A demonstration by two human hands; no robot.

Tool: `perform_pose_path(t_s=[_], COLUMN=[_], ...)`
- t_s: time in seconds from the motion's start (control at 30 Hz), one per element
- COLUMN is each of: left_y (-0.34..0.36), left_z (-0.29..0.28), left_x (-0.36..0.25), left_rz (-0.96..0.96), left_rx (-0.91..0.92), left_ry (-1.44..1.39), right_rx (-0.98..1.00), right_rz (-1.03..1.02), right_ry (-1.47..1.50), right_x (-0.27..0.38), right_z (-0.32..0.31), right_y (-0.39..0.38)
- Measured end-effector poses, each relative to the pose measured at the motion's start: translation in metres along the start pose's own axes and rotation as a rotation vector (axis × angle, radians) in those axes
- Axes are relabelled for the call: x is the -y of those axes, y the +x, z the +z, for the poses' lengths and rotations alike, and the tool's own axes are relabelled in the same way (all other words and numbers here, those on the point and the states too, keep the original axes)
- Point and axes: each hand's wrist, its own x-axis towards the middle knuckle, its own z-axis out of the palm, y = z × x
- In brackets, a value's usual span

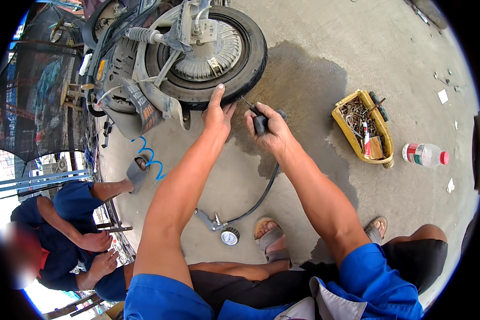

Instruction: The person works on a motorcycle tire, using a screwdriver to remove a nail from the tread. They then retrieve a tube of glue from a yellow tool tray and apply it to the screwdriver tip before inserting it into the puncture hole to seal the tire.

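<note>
A scooter's black tire (pixel 257 48) lies on its side at the top of the head view, around a ribbed grey hub (pixel 218 56). My left hand (pixel 216 114) grips its near edge, thumb on the sidewall and fingers against the tread. Wrapped round the black handle of a thin-shafted tire repair tool (pixel 260 124) is my right hand (pixel 274 132). The metal shaft points at the tread, just right of my left fingers; whether the tip is inside the rubber I cannot tell.
An inflator with a round gauge (pixel 230 236) and black hose (pixel 261 196) lies between my arms. To the right are a yellow container (pixel 361 156) of small metal parts and a plastic bottle (pixel 424 154). A wet patch (pixel 314 80) darkens the concrete. Another person (pixel 72 213) sits at left.
</note>
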Motion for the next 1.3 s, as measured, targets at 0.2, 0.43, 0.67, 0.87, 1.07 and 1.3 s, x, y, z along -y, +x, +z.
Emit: perform_pose_path(t_s=[0.2,0.43,0.67,0.87,1.07,1.3], left_y=[0.001,-0.001,-0.001,-0.005,-0.002,0.000], left_z=[0.006,0.004,0.002,0.003,0.003,0.004], left_x=[0.000,-0.002,0.001,0.003,0.002,0.000], left_rz=[0.008,0.005,0.013,0.030,0.028,-0.002], left_rx=[0.000,0.024,0.039,0.025,0.017,-0.009], left_ry=[0.000,-0.008,-0.001,0.003,-0.004,-0.022], right_rx=[-0.324,0.019,0.157,0.192,0.015,-0.071], right_rz=[-1.322,-1.449,-0.634,0.134,-0.066,-1.199], right_ry=[-1.209,-2.121,-1.073,0.025,-0.114,-1.216], right_x=[0.014,0.003,-0.004,0.008,0.002,0.017], right_z=[-0.047,-0.011,-0.006,0.003,0.010,-0.030], right_y=[-0.015,-0.019,0.008,0.016,0.010,-0.015])
